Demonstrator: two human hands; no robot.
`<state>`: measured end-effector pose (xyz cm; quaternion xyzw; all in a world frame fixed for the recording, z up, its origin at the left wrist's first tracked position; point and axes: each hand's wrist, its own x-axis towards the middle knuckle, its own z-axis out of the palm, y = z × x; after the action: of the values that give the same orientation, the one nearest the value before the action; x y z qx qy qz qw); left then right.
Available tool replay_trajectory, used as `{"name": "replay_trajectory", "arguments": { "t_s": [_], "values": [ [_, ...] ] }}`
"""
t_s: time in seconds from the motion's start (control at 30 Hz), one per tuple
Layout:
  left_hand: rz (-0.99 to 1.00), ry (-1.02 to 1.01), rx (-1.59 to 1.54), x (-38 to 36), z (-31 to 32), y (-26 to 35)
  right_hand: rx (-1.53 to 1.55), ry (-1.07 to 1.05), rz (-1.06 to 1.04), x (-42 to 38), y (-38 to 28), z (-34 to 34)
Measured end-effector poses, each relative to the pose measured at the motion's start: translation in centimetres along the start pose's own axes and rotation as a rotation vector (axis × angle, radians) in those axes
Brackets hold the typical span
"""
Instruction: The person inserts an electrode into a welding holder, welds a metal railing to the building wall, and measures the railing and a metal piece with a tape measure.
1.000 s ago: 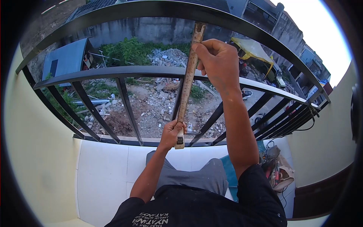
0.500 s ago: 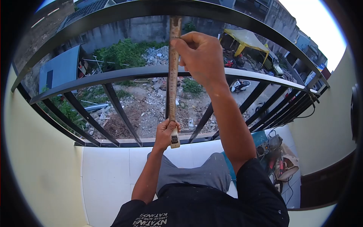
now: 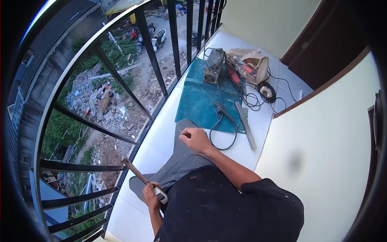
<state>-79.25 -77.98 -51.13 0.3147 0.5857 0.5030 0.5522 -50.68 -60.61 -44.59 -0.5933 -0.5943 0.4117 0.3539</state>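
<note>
In the head view, my left hand (image 3: 150,197) is wrapped round a tape measure (image 3: 161,196) near my lap. A length of its worn, brownish blade (image 3: 137,172) sticks out past my fingers and points toward the railing. My right hand (image 3: 196,140) hangs above my right knee with its fingers curled in, and nothing shows in it. Beyond that hand, a welding electrode holder (image 3: 224,111) on a cable and a grey metal bar (image 3: 245,126) lie at the edge of a teal sheet (image 3: 189,97).
The black metal railing (image 3: 139,141) curves along my left, with rubble ground below. On the white tiles ahead are a boxy welding machine (image 3: 213,66), a beige bag (image 3: 262,66) with red tools and coiled black cables (image 3: 267,92). A cream wall (image 3: 318,133) stands at my right.
My view has swung right and down toward the floor. My right hand has let go of the tape blade and come off the railing; the blade sticks out shorter, and the tape measure is lower.
</note>
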Motion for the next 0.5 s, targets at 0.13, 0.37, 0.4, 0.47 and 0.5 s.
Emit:
{"name": "replay_trajectory", "arguments": {
  "t_s": [0.13,0.37,0.4,0.47,0.5],
  "values": [
    [-0.124,-0.023,0.108,1.6,3.7,-0.4,-0.293,0.301,0.305,-0.2,14.7,-8.0],
    [-0.229,-0.17,0.306,7.1,8.9,3.3,-0.749,0.509,0.999,-2.3,33.6,-17.8],
    [-0.236,-0.149,0.312,7.5,9.6,3.7,-0.746,0.485,0.994,-2.7,34.6,-18.3],
    [-0.267,-0.194,0.321,8.8,11.1,5.0,-0.631,0.37,1.077,-3.5,36.0,-19.1],
    [-0.266,-0.205,0.341,9.4,11.4,5.4,-0.638,0.342,1.062,-3.9,36.8,-19.3]
  ]
}}
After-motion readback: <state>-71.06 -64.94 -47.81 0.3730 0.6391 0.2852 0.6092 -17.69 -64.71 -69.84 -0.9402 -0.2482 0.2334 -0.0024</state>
